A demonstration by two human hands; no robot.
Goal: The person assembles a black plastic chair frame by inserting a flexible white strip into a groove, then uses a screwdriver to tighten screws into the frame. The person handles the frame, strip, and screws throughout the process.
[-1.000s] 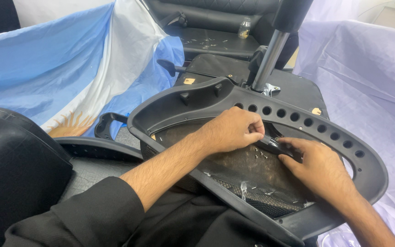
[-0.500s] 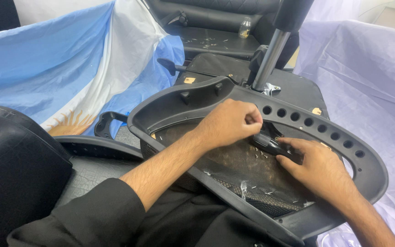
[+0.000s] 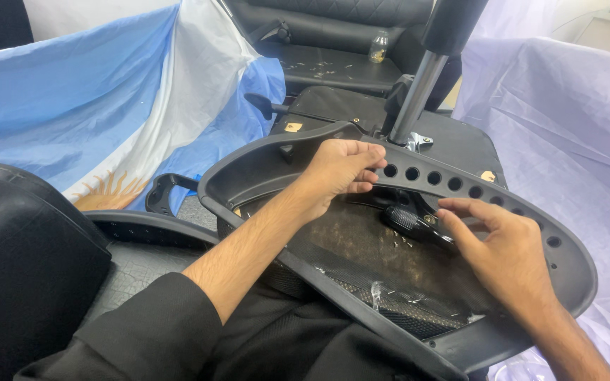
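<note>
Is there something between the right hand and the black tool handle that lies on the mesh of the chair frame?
Nothing visible does. The right hand already has its fingertips at the black tool handle, which lies on the mesh inside the chair frame. The left hand rests apart, at the frame's upper edge.

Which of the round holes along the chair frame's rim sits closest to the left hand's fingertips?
The hole at the left end of the row on the black frame, just beside the left hand. The others run rightward, away from it, toward the right hand.
</note>
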